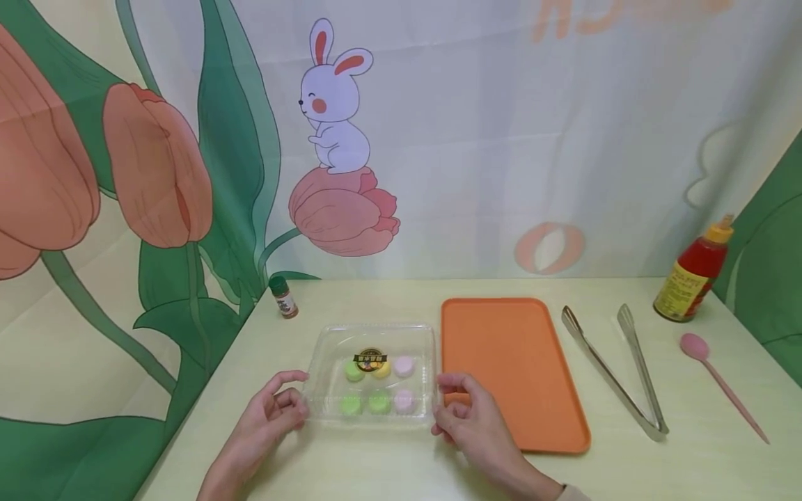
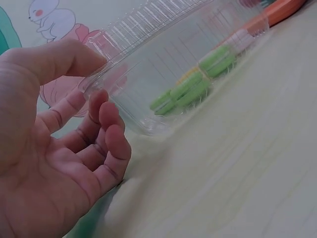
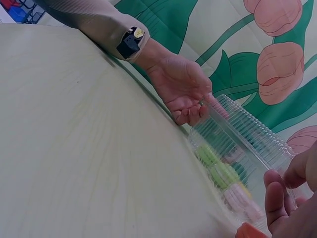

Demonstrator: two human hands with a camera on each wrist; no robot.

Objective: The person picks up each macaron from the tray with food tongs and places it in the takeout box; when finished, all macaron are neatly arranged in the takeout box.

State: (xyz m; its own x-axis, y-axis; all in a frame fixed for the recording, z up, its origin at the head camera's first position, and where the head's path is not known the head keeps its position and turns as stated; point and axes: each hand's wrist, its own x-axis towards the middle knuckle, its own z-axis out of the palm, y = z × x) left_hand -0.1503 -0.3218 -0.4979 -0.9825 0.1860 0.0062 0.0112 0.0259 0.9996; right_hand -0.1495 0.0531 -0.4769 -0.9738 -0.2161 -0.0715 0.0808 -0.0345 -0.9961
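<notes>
A clear plastic clamshell box (image 1: 326, 351) with its lid down sits on the table in front of me. Inside it lie several macarons: green (image 1: 351, 403), yellow (image 1: 382, 371) and pink (image 1: 404, 367). A dark and gold sticker (image 1: 370, 360) marks the lid. On the box's left side, my left hand (image 1: 266, 422) pinches the rim between thumb and fingers. The right hand (image 1: 479, 431) pinches the rim on the opposite side, above the edge of an orange tray (image 1: 514, 369). In the left wrist view, green macarons (image 2: 218, 62) show through the box wall.
Metal tongs (image 1: 617, 379) lie spread beside the tray's right edge. Farther right are a pink spoon (image 1: 720, 379) and a red sauce bottle (image 1: 695, 271). A small green-capped seasoning jar (image 1: 285, 298) stands at the back left. A printed cloth (image 1: 451, 153) hangs behind the table.
</notes>
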